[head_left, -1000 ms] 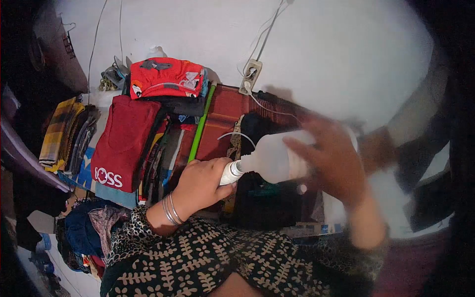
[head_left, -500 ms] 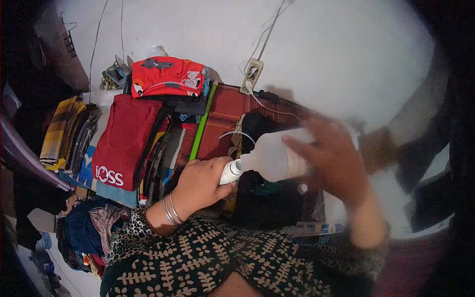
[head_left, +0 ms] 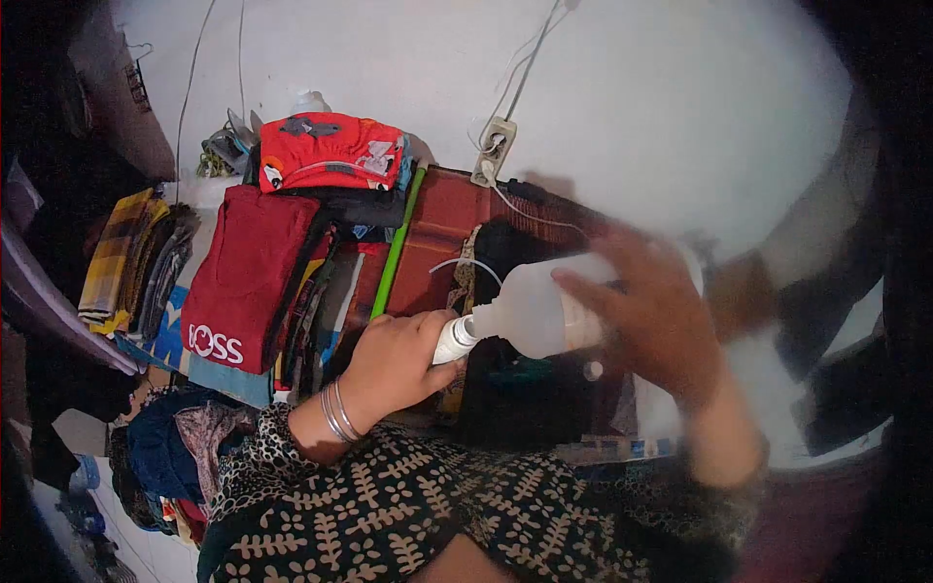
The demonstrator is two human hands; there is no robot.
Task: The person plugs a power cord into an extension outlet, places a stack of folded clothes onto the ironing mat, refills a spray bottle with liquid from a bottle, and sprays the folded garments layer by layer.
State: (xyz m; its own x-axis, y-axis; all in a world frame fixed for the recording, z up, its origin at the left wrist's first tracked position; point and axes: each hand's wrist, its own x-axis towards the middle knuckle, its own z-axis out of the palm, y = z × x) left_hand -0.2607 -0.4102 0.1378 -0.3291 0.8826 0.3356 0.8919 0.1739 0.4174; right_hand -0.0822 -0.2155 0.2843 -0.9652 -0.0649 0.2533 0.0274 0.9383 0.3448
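Note:
My left hand (head_left: 389, 367) is wrapped round a small white bottle (head_left: 452, 343), its open round mouth facing right; most of its body is hidden in my fingers. In my right hand (head_left: 661, 325) is a larger translucent white plastic bottle (head_left: 536, 313), lying nearly sideways with its neck pointing left. Its neck end meets or overlaps the rim of the small bottle; whether they touch I cannot tell. My right thumb and fingers are round the body of the larger bottle, somewhat blurred. A thin curved white tube or strip (head_left: 465, 260) shows just above the bottle necks.
Folded clothes stand to the left: a maroon garment (head_left: 248, 277), red cloth (head_left: 330, 154) and yellow checked cloth (head_left: 117, 257). A green pole (head_left: 397, 248) leans by a reddish-brown panel (head_left: 442, 219). A power strip (head_left: 494, 151) hangs on the wall. More clothes (head_left: 175, 452) lie lower left.
Almost nothing differs. Both hands keep their hold on the two bottles, with only a very slight shift of the view.

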